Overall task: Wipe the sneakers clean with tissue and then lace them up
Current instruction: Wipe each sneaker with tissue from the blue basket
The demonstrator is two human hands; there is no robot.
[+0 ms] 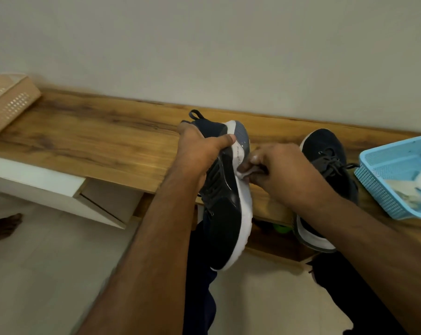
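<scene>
Above the near edge of the wooden bench (96,139), the left hand (199,151) grips the first sneaker (226,213) while the right hand (284,170) pinches the tissue (247,171) against its white midsole; wiping is underway, the second sneaker (325,160) stands laced at right, and lacing of the held one remains.

I see dim, even, diffuse indoor light with no glare. Shadows are soft. Wide-angle distortion bows the wooden shelf (96,141). The beige basket (9,102) at left shows motion blur.

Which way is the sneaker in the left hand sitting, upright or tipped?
Tipped on its side: the left hand grips the held sneaker at the heel, white sole edge facing the tissue.
</scene>
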